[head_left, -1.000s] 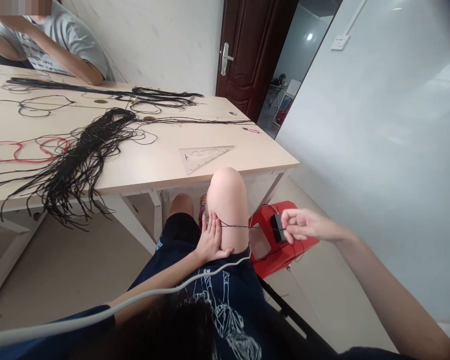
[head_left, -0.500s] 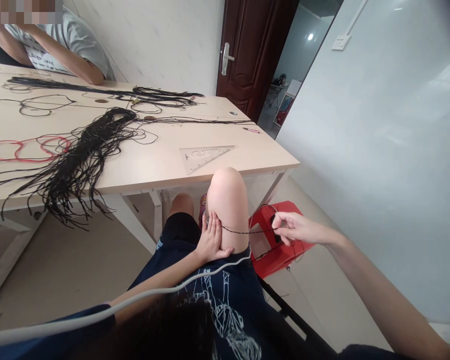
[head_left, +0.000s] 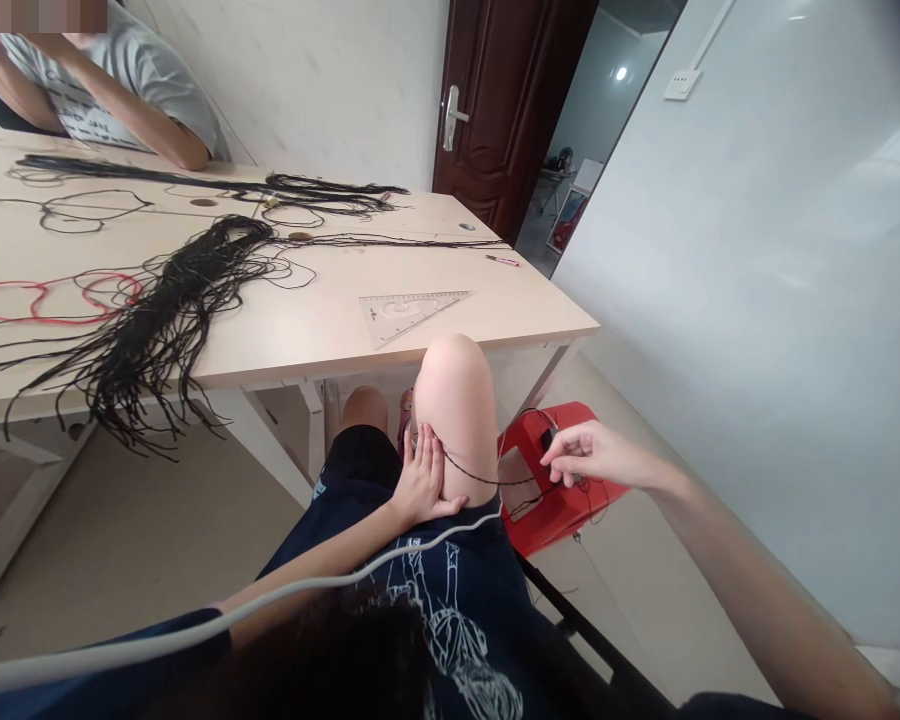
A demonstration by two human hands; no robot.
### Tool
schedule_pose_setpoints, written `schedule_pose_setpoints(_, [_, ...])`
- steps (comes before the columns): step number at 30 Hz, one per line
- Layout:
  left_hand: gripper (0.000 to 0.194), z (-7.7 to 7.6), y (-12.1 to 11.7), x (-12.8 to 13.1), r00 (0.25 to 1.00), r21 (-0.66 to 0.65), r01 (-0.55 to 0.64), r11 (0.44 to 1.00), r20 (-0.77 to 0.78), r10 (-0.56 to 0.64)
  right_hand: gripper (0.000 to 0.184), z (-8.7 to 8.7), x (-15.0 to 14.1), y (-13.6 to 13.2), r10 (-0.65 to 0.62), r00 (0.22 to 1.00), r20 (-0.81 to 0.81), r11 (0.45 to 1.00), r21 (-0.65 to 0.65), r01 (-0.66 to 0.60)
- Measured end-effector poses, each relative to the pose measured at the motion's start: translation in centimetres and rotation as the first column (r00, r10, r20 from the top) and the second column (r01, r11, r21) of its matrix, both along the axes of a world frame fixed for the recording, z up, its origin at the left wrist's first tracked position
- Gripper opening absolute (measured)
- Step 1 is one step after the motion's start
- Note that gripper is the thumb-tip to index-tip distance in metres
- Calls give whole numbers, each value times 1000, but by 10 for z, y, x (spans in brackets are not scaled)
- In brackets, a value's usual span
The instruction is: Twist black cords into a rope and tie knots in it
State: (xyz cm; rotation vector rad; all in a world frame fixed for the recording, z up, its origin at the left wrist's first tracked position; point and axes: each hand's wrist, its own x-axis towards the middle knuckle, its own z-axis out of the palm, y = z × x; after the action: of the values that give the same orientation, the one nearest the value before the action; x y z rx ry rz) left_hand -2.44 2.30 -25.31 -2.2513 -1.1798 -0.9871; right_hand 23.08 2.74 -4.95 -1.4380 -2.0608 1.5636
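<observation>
My left hand (head_left: 420, 485) lies flat on my bare right thigh, its fingers stretched out over one end of a thin black twisted cord (head_left: 487, 481). From under those fingers the cord sags across the leg toward my right hand (head_left: 585, 453). That hand is held above a red plastic stool (head_left: 577, 415), with thumb and fingertips pinched together on the cord. The exact grip point is partly hidden by the fingers. A small dark object (head_left: 547, 440) and more loose cord rest on the stool just behind the right hand.
On the wooden table (head_left: 300, 330) lie a big bundle of black cords (head_left: 187, 280), a red cord (head_left: 37, 300), a clear set square (head_left: 405, 313) and a pink pen-like tool (head_left: 502, 261). A white cable (head_left: 307, 583) crosses my lap. Another person (head_left: 142, 90) sits at the far left.
My right hand has shifted slightly and its fingers have turned downward. The cord between my hands hangs slacker and lower. My left hand has stayed in place.
</observation>
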Motion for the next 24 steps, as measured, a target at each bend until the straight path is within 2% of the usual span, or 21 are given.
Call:
schedule_pose_setpoints(7, [109,-4,0,0,1000,-10,-22,1000,7,22,31,11,17,-6,-53,994,-95,997,45,57])
schedule_pose_setpoints(12, [108,-6,0,-2,1000,-17,-27,999,10,27,34,13,22,-7,-80,995,-62,995,59,84])
schedule_pose_setpoints(14, [108,-7,0,-2,1000,-24,-29,999,10,29,33,10,19,-4,-59,998,-29,996,59,61])
schedule_pose_setpoints(17, [109,-7,-1,-2,999,-39,-35,999,12,36,18,3,12,1,10,999,-37,1000,25,-9])
schedule_pose_setpoints(20, [110,-7,-1,-1,999,-61,-41,997,14,42,20,0,9,1,48,996,-69,999,-20,-50])
schedule_pose_setpoints(24, [110,-9,0,-1,999,-73,-35,997,16,36,28,7,14,-5,64,996,-66,996,-60,-68])
